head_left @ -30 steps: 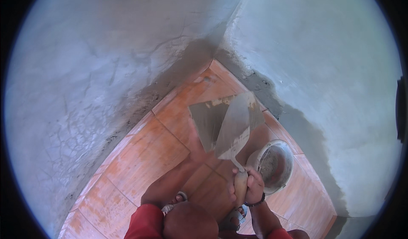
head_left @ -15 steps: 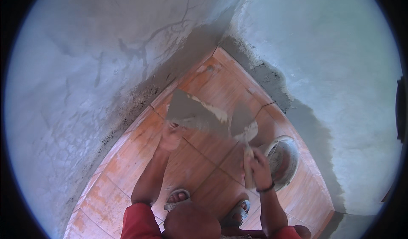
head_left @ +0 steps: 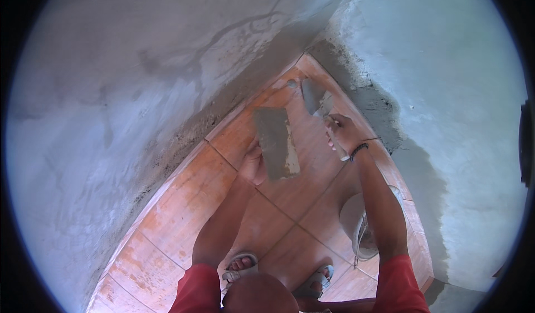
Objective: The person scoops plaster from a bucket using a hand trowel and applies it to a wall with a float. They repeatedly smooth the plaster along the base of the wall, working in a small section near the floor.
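My left hand (head_left: 254,167) is closed behind the near left edge of a flat rectangular plastering trowel (head_left: 274,143); its handle is hidden. Grey mortar coats the trowel's face, with a paler strip along the right edge. My right hand (head_left: 346,130) grips the light handle of a pointing trowel (head_left: 313,97). That trowel's blade points away toward the corner, smeared with grey, and sits apart from the flat one. Both tools are over the orange-brown floor tiles (head_left: 245,218), just short of the corner.
Partly behind my right forearm stands a pale bucket (head_left: 351,215) with a wire handle. The grey left wall (head_left: 128,107) and the pale right wall (head_left: 446,73) meet at the far corner, with dark, rough mortar (head_left: 373,104) along the right wall's base. My sandalled feet are below.
My right hand has carried the pointing trowel away from me, closer to the corner. The flat trowel has turned more upright and moved apart from it. My right forearm now covers part of the bucket.
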The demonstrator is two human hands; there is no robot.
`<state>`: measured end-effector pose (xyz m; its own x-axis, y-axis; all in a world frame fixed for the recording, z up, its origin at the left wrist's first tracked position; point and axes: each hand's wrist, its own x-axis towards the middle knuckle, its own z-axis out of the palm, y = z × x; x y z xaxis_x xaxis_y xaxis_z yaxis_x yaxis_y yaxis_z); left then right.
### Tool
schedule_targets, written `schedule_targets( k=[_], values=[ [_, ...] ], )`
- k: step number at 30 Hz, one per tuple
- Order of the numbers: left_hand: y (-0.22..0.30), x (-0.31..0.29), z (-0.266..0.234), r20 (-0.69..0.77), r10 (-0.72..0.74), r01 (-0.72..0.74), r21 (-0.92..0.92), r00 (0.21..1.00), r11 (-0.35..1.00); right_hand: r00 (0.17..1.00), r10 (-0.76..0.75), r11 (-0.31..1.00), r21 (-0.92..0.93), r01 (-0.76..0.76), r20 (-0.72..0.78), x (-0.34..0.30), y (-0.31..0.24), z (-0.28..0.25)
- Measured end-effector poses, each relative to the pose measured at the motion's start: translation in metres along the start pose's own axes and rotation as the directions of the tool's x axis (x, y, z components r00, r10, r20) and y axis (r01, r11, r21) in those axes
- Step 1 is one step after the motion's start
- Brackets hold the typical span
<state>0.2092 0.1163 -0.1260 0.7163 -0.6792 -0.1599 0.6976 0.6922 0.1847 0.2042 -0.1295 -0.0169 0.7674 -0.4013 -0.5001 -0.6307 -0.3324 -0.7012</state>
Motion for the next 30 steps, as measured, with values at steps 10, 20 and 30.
schedule_targets(
  k=[10,20,30],
  values=[
    [-0.007,0.065,-0.011,-0.202,0.101,-0.113,-0.050,0.974,0.992,0.997,0.077,0.996,-0.036,-0.076,0.006,0.033,-0.013,-0.011],
    [-0.014,0.069,-0.010,-0.367,0.082,-0.138,-0.130,0.926,0.982,0.985,0.120,0.993,-0.026,-0.117,0.128,0.048,-0.011,-0.027],
    [-0.006,0.050,-0.010,-0.333,0.113,-0.123,-0.010,0.936,0.992,0.965,0.085,0.996,-0.002,-0.087,0.249,0.071,0.006,-0.041]
  ],
)
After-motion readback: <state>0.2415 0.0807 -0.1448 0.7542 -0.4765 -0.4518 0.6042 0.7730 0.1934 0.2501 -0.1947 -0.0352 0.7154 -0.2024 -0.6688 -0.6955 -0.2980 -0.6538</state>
